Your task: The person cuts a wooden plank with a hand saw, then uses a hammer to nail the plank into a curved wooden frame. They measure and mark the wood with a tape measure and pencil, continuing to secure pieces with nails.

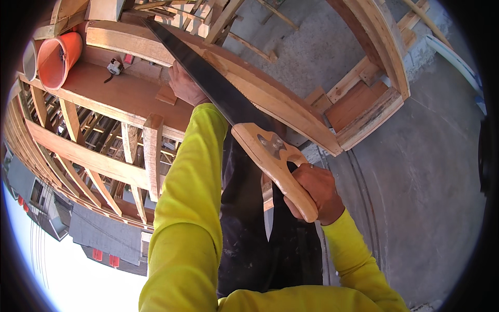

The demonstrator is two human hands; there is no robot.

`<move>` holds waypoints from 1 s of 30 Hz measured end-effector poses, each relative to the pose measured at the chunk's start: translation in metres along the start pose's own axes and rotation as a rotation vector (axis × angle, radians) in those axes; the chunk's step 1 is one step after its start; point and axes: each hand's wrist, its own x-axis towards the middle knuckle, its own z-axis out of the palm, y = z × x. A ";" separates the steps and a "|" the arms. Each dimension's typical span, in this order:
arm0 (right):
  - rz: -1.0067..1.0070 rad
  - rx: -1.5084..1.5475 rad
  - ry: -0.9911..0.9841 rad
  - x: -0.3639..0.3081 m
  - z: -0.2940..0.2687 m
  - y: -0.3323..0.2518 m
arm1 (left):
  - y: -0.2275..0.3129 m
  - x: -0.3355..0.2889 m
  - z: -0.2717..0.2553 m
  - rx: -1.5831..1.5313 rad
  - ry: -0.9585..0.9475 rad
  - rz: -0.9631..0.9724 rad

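My right hand [318, 188] is closed around the wooden handle of a hand saw [208, 83]. Its long dark blade slants up and to the left, lying across a long timber beam [130, 42] in this view; whether the teeth touch the wood I cannot tell. At the beam's near side is my left hand [185, 87], against the wood, its fingers partly hidden behind the blade. A small flat wood offcut [166, 95] lies beside that hand. Below the saw handle, a pointed pale metal blade [268, 223] shows against my dark trousers.
An orange bucket [58, 58] lies tipped on the plywood [114, 93] at left, near a tape measure [115, 66]. Open timber framing [88, 153] drops away below, with rooftops beyond. A curved wooden form [387, 47] stands right, over grey concrete [426, 171].
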 end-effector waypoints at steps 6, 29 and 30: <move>-0.032 -0.016 -0.021 -0.013 0.004 0.011 | -0.013 0.002 0.007 0.038 0.012 0.005; -0.043 -0.040 -0.008 -0.036 -0.003 0.016 | -0.015 -0.002 0.006 0.011 0.050 0.000; -0.035 -0.045 -0.017 -0.035 -0.003 0.014 | -0.014 -0.002 0.006 0.009 0.048 0.006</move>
